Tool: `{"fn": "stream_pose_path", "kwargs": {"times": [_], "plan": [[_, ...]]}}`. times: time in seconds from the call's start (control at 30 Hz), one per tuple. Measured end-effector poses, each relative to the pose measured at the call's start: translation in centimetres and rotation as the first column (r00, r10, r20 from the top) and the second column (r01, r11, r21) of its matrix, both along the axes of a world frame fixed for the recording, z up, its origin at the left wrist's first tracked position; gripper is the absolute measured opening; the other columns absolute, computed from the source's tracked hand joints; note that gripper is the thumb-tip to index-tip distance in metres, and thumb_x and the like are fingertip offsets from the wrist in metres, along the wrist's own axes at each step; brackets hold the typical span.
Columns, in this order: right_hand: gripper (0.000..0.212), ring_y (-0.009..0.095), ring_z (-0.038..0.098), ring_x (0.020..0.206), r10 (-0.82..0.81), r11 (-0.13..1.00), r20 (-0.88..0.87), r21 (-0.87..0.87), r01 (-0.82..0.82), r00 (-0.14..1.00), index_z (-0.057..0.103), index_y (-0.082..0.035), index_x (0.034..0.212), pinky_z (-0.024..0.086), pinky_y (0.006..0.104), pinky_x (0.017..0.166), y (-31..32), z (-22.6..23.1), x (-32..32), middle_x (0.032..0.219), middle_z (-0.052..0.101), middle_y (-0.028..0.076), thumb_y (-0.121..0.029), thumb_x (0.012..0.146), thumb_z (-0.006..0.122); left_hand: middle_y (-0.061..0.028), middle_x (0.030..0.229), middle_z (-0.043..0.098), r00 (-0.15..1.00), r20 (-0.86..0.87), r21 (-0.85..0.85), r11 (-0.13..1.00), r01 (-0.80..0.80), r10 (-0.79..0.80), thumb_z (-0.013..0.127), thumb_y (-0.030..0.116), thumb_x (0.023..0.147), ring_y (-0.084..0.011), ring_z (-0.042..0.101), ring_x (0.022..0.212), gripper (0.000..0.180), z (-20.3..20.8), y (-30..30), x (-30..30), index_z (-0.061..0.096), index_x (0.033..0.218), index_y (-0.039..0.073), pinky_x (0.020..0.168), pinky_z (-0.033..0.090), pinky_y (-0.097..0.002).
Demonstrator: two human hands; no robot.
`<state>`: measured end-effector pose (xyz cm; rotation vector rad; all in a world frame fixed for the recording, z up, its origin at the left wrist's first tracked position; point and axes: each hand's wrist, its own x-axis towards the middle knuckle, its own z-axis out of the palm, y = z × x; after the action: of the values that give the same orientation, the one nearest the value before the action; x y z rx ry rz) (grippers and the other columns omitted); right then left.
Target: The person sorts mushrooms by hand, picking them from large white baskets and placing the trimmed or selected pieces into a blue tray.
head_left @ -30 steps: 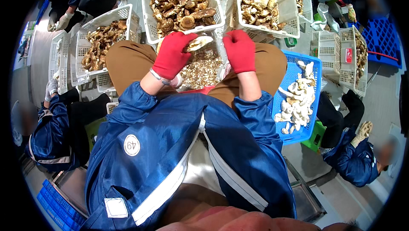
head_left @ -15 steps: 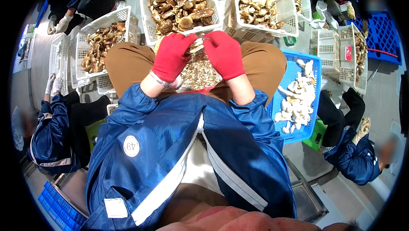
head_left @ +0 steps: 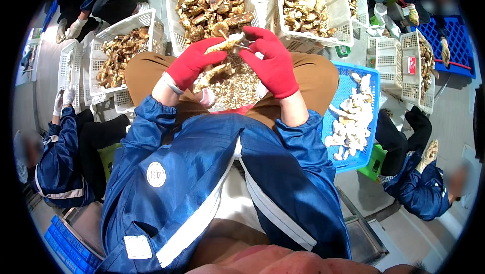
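My left hand (head_left: 194, 64), in a red glove, closes its fingers round a pale brown mushroom (head_left: 225, 45). The mushroom lies sideways between my hands, with its whitish end toward the right. Opposite it, my red-gloved right hand (head_left: 272, 65) grips what looks like a small knife (head_left: 243, 47); only a thin, shiny strip shows by the fingertips, at the mushroom's end. Another long mushroom (head_left: 214, 74) is below my left hand. Between my knees, pale trimmings (head_left: 235, 87) cover the bottom of a container whose red edge (head_left: 237, 109) faces me.
White crates of brown mushrooms stand ahead: one in the middle (head_left: 171, 16), one right (head_left: 343, 8), one left (head_left: 153, 26). A blue basket (head_left: 375, 117) with cleaned white mushrooms sits by my right knee. Co-workers in blue jackets sit on both sides, near a blue crate (head_left: 457, 41).
My hands have moved apart a little, the left one leftward and down. The mushroom and the thin strip now show more plainly, and the long mushroom below my left hand has come into view.
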<state>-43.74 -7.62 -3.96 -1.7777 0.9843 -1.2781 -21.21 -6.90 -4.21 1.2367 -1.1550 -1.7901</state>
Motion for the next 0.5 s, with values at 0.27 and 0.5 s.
{"fn": "stream_pose_path", "kwargs": {"times": [0.27, 0.5], "plan": [[0.014, 0.018, 0.066, 0.080, -0.037, 0.963, 0.037, 0.269, 0.025, 0.999, 0.070, -0.002, 0.094, 0.051, 0.0293, 0.071, -0.1, -0.6, -0.3, 0.090, 0.070, 0.010, -0.008, 0.082, 0.071, -0.0031, 0.114, 0.064, 0.994, 0.070, -0.061, 0.994, 0.086, -0.082, 0.068, 0.016, 0.092, -0.0098, 0.058, 0.103, 0.042, 1.0, 0.3, -0.4, 0.059, 0.129, 0.000, 0.088, 0.048, -0.0246], [0.013, 0.013, 0.065, 0.081, 0.034, 0.959, 0.146, 0.273, -0.073, 0.989, 0.071, -0.002, 0.092, 0.051, 0.0261, 0.071, -0.2, -0.3, -1.1, 0.101, 0.071, 0.010, -0.010, 0.082, 0.072, -0.0040, 0.097, 0.068, 0.943, -0.318, 0.287, 0.958, -0.002, 0.098, 0.061, 0.019, 0.097, -0.0121, 0.066, 0.083, 0.028, -0.4, -0.3, 0.4, 0.063, 0.120, 0.002, 0.072, 0.056, -0.0258]]}}
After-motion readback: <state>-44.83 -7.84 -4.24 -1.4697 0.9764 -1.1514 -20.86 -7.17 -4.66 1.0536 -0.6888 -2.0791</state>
